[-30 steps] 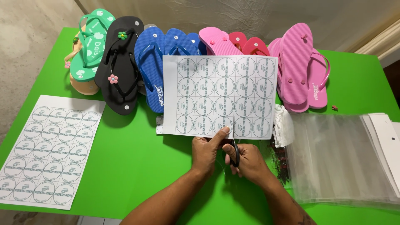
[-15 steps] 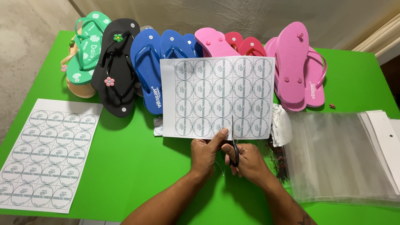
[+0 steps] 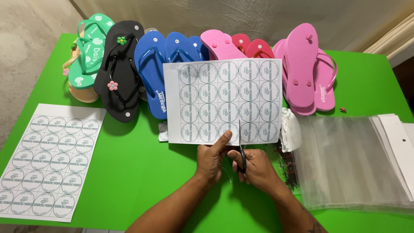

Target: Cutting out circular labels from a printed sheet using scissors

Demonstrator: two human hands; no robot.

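Note:
My left hand [image 3: 212, 159] pinches the bottom edge of a white sheet of round printed labels [image 3: 224, 101] and holds it up over the green table [image 3: 142, 177]. Just to the right, my right hand [image 3: 254, 166] grips black-handled scissors [image 3: 241, 152]. Their blades point up into the sheet's lower edge, between two columns of labels. A small cut-off label piece [image 3: 163, 132] lies by the sheet's lower left corner.
A second label sheet [image 3: 49, 159] lies flat at the left. Flip-flops line the far side: green [image 3: 88, 51], black [image 3: 118, 71], blue [image 3: 157, 69] and pink [image 3: 306, 69]. A stack of clear plastic bags [image 3: 349, 159] lies at the right, beside crumpled white material [image 3: 290, 129].
The sheet and both hands have stayed nearly in place. The scissor blades have moved slightly further up into the sheet's bottom edge.

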